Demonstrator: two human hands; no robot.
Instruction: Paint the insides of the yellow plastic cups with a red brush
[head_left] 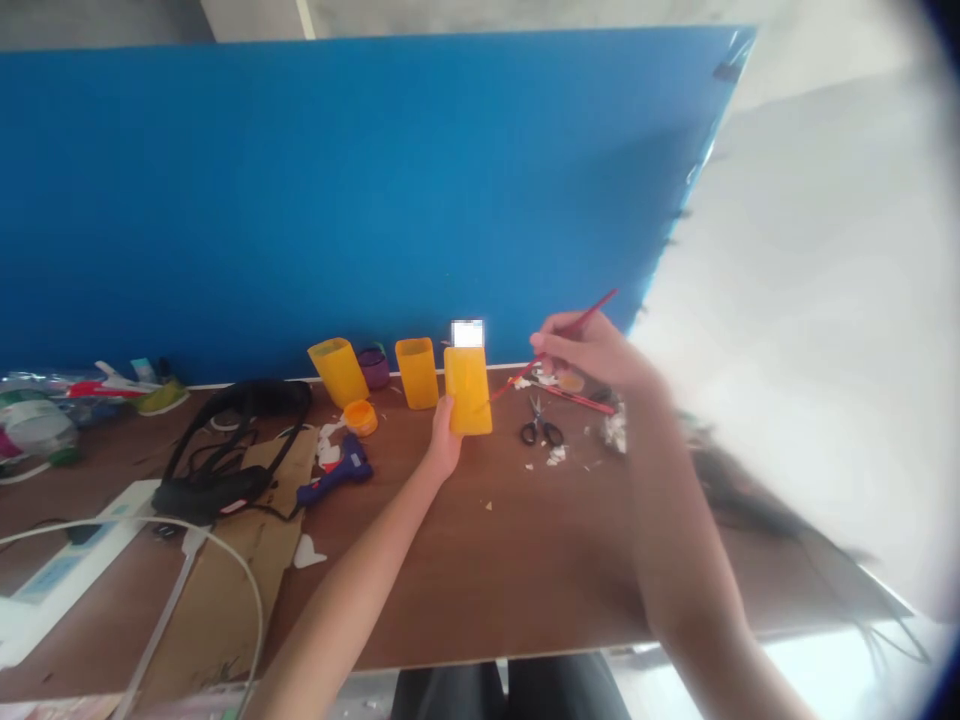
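Observation:
My left hand point(445, 440) grips a yellow, box-shaped cup point(468, 392) by its lower left side and holds it up above the table. In my right hand point(581, 345) is a thin red paintbrush point(598, 305), pinched between the fingers. The brush tip points down and left and meets the cup's right side, or nearly so. Two more yellow cups stand behind to the left, one upright point(418, 373) and one leaning point(339, 371). A small jar of orange paint point(361, 417) sits in front of the leaning cup.
Black-handled scissors point(541, 424) and white scraps lie right of the cup. A blue glue gun point(337, 472), a black headset point(225, 450), cardboard point(225, 590) and a white power strip point(82, 570) occupy the left. A blue panel point(337, 190) rises behind the table point(480, 570).

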